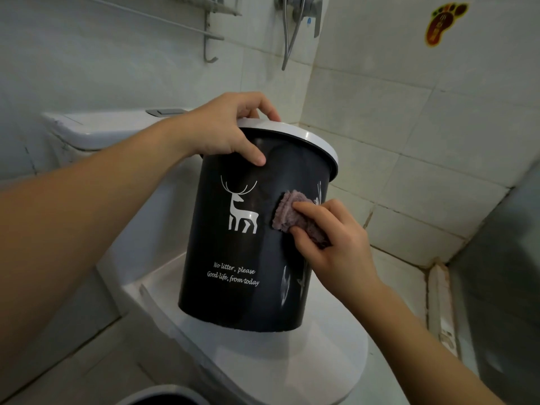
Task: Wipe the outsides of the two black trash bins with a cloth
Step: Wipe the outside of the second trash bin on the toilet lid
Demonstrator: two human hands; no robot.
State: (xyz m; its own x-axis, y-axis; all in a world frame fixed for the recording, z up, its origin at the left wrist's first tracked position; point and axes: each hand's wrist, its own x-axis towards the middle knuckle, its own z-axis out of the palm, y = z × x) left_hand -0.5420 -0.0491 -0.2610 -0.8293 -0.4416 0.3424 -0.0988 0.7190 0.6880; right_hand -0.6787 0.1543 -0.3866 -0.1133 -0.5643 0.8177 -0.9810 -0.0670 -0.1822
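Black trash bin (pixel 233 244): stood on the closed toilet lid (pixel 292 361), tilted a bit so its top leaned toward the tiled corner. White ring rim (pixel 315 141) on top, white deer print (pixel 241 209) on the front, and lettering below that read "No litter, please / Good life, from today".
Left hand (pixel 225 130): was curled over the rim at the top, fingers hooked over the far edge and thumb pressed flat on the black wall just under it. So that grip was closed around the rim, steadying the bin.
Right hand (pixel 330 238): had a bunched-up purple cloth (pixel 289 211) pinched between thumb and fingers, pressed against the bin's side, right of the deer at about mid-height. Grip closed on the cloth, nothing else in it.
Bin surface: showed some pale streaky smudges low on the right side, near the base.
Second bin (pixel 163 397): only a sliver of a pale rim with a dark inside peeked in at the bottom edge, down in front of the toilet. Couldn't tell much more about it.
Background: white cistern (pixel 102 130) with a flush button behind the left arm, tiled walls, a metal rack (pixel 210 30) and shower hose (pixel 292 33) up top, foot-shaped sticker (pixel 444 21) on the right wall.
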